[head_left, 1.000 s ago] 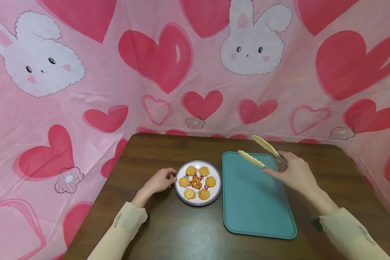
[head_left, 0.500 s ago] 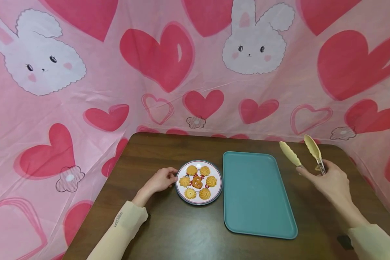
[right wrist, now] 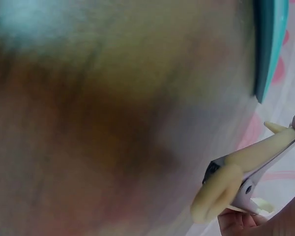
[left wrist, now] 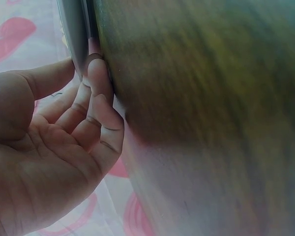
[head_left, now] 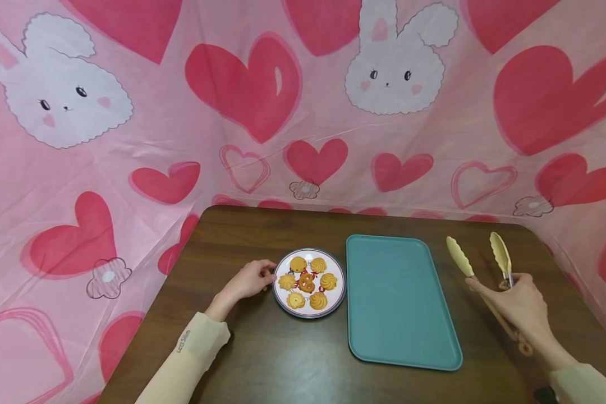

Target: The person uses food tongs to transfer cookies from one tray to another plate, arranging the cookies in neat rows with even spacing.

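My left hand (head_left: 247,279) pinches the left rim of a round white plate (head_left: 309,313) with a dark blue edge; in the left wrist view the thumb lies over the plate (left wrist: 73,34) and the fingers under it. Several golden cookies (head_left: 328,281) ring a small pretzel-shaped cookie (head_left: 306,283) on it. To the right of the tray, my right hand (head_left: 522,306) holds tongs (head_left: 459,257) with cream tips spread apart and pointing away from me. The right wrist view shows their beige handle end (right wrist: 258,152), with a loop at its tip.
A teal rectangular tray (head_left: 399,303) lies just right of the plate, between it and the tongs. The dark wooden table (head_left: 272,359) ends at the back against a pink heart-patterned cloth (head_left: 328,123).
My right hand has moved from over the tray to its right side with the tongs, then lowered nearer the table. The left hand and plate have stayed in place.
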The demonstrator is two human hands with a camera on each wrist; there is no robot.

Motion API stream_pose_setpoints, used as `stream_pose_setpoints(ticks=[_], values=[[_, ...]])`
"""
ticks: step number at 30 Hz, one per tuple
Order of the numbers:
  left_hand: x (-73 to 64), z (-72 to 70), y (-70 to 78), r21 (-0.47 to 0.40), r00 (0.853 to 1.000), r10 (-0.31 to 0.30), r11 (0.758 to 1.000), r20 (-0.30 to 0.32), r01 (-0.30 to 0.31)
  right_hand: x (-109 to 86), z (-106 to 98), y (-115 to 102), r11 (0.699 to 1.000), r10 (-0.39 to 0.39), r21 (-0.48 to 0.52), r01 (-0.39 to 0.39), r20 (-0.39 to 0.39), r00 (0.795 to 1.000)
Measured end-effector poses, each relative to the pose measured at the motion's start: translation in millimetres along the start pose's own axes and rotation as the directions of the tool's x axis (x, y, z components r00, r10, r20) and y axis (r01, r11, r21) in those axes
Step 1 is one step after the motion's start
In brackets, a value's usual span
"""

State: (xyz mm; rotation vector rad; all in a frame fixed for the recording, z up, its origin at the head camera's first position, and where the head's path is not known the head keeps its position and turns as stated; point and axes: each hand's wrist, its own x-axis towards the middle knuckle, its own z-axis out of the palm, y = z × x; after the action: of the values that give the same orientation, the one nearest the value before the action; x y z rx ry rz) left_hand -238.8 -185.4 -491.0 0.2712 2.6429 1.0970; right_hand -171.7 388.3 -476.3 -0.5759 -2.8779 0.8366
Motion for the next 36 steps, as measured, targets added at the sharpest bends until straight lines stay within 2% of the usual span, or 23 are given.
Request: stream_pose_setpoints(ticks=[4, 13, 20, 27, 36], values=[[-0.2, 0.5, -0.4, -0.002, 1.0, -0.002, 1.0, 0.001, 0.002, -1.5, 2, 1, 1.0, 0.009, -0.016, -0.009, 0.024, 1.0], [-0.8, -0.1, -1.3, 0.003, 1.0, -0.009, 1.0, 0.001, 0.009, -10.1, 11, 1, 0.997, 0.079, 0.01, -0.08, 0.056, 0.995], [-0.5, 0.8, -1.3, 0.002, 1.0, -0.004, 1.0, -0.007, 0.004, -5.6, 11, 3, 0.997, 0.068, -0.035, -0.065, 0.084, 0.994], [-0.4, 1.3, -1.8, 0.0, 1.0, 0.006, 1.0, -0.003, -0.006, -4.2, 12, 7, 0.996, 0.053, -0.071, -0.048, 0.066, 0.996], [-0.9, -0.3, -1.4, 0.007, 1.0, -0.001, 1.0, -0.005, 0.001, -4.2, 16, 9, 0.997, 0.048, -0.066, -0.045, 0.051, 0.998]])
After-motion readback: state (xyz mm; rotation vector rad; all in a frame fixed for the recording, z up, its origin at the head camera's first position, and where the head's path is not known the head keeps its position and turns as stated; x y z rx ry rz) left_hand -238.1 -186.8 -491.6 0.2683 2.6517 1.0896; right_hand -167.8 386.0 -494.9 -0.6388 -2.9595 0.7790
